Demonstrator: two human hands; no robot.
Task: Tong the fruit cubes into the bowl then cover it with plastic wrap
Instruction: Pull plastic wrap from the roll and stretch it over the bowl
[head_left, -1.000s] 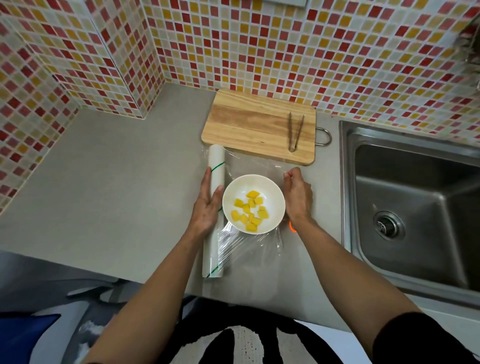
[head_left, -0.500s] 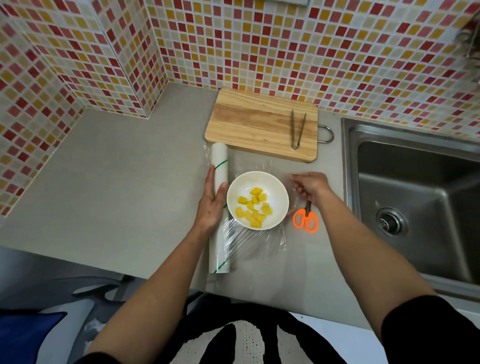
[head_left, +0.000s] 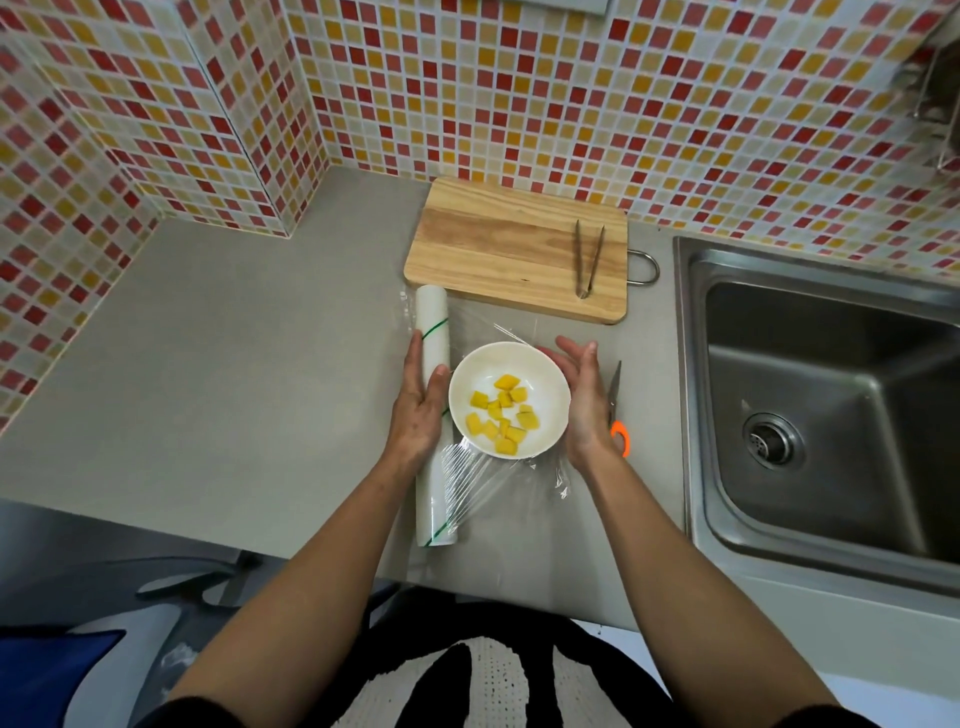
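Observation:
A white bowl (head_left: 540, 372) with several yellow fruit cubes (head_left: 502, 413) sits on the grey counter, under a sheet of clear plastic wrap (head_left: 485, 475) drawn from a white roll (head_left: 432, 332) lying to its left. My left hand (head_left: 418, 410) presses flat on the roll, fingers pointing away from me. My right hand (head_left: 584, 397) is open against the bowl's right side, fingers spread, holding nothing. Metal tongs (head_left: 588, 258) lie on the wooden cutting board (head_left: 498, 244) behind the bowl.
Orange-handled scissors (head_left: 616, 410) lie just right of my right hand. A steel sink (head_left: 826, 395) takes up the right side. Tiled walls close in the back and left. The counter's front edge runs just below the roll's near end.
My right hand left the scissors' spot beside the sink and came back to the bowl's right side. The left hand stayed on the roll.

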